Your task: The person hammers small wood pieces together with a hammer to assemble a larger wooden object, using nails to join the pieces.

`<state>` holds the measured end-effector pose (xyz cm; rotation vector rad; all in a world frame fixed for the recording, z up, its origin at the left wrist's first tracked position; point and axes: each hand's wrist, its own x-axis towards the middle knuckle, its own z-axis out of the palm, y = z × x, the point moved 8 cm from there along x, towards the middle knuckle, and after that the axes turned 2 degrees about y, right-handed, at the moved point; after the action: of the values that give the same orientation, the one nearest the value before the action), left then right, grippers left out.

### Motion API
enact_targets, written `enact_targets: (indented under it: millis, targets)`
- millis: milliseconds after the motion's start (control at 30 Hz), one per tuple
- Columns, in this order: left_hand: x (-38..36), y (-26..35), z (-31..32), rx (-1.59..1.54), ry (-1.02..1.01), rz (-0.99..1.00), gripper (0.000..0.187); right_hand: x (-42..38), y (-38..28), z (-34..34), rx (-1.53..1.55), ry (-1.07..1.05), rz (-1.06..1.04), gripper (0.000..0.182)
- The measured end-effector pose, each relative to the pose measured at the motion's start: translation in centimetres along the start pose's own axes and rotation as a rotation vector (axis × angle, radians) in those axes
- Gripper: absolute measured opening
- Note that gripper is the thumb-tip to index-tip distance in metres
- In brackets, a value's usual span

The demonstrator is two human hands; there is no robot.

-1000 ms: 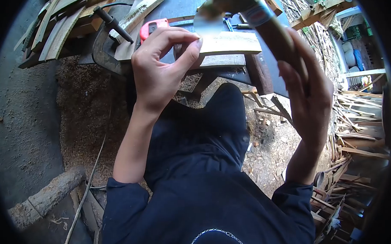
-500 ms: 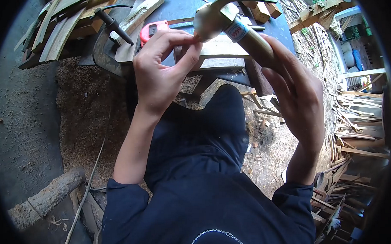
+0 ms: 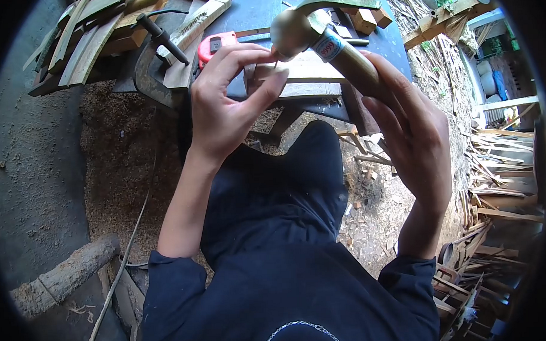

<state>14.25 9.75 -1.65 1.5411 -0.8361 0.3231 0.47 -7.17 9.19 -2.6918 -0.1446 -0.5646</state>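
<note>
My right hand (image 3: 413,126) is wrapped round the wooden handle of a claw hammer (image 3: 356,65), which has a blue-and-white label near its head. The blurred striking end hangs over a pale wooden piece (image 3: 311,70) at the near edge of the bench. Just below the hammer's face, a thin nail (image 3: 276,64) stands upright. My left hand (image 3: 228,97) is beside it, thumb and forefinger parted, the forefinger's tip right at the nail's top and the thumb lower down. Behind that hand lies a red tape measure (image 3: 214,45).
A blue-topped bench (image 3: 261,5) spans the front. A clamp (image 3: 152,78) grips its left side, near stacked wood strips (image 3: 91,47). Small wood blocks (image 3: 364,20) lie at the back right. Wood scraps (image 3: 495,175) pile up on the right; a log (image 3: 66,277) lies at lower left.
My left thumb has dropped away from the forefinger, so the nail shows between them. The hammer stays in nearly the same place.
</note>
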Motion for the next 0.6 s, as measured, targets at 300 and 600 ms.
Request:
enact_targets:
  millis: [300,600]
  targets:
    - [-0.4,-1.7,0.2,-0.153,-0.072,-0.154,0.052,-0.1,0.0,0.0,0.010,0.011,0.004,0.045]
    - [-0.3,-2.2,0.1,-0.154,-0.037,-0.104,0.054,0.0,0.0,-0.1,-0.040,0.015,0.011,0.044]
